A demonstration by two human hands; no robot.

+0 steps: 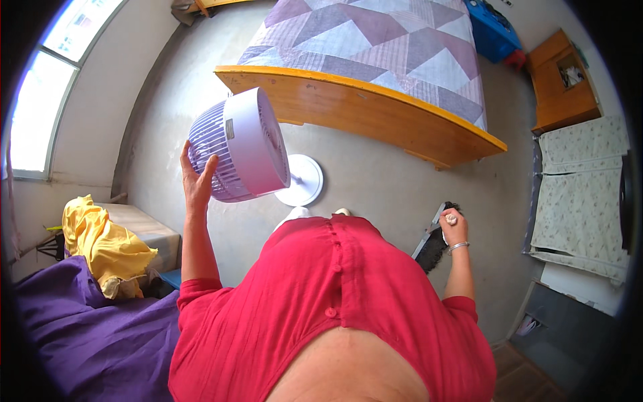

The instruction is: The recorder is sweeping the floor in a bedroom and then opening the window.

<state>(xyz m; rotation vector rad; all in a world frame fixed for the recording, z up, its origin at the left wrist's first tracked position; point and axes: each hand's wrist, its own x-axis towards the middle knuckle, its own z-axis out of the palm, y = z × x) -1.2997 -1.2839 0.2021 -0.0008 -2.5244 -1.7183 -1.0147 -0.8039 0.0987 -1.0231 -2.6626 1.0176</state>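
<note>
In front of the bed (348, 110), the fan (251, 151), probably light and stiff, suits gripping by its solid casing (244, 137); left hand (198, 181) holds its grille (213, 161) with spread fingers, right hand (457, 231) grasps a broom (429, 251).

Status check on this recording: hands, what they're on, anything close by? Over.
Left hand against slatted grille of white fan. Right hand closed around handle of black-bristled broom. Bed's wooden footboard beyond fan.

Glare from window (41, 114) — curved edges
</note>
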